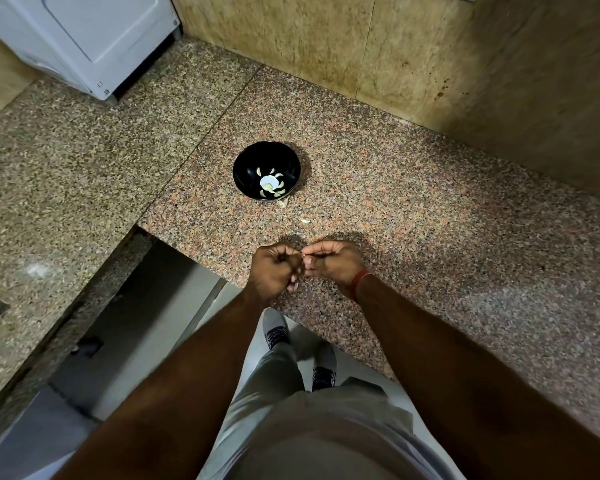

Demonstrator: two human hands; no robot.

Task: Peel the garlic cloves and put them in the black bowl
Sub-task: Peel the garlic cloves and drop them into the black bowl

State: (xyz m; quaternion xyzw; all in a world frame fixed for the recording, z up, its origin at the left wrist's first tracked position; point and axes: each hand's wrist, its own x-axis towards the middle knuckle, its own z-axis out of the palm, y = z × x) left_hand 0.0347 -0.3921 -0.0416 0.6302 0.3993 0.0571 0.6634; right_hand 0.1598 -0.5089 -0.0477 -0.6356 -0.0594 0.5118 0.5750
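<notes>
left hand [276,268] and right hand [333,263] pinch garlic clove [302,259] | black bowl [253,161] holds cloves | no writing legible

Bench [413,209] bare between the hands and the bowl [266,170], apart from one garlic scrap [305,220] midway and another [282,203] touching the bowl's near rim. Left hand [274,268] and right hand [333,265] meet over the bench's near edge. Open granite right of the bowl up to the wall [430,64]. White appliance [84,39] blocks the far left corner. Bench cut-out drops to the floor at lower left.
</notes>
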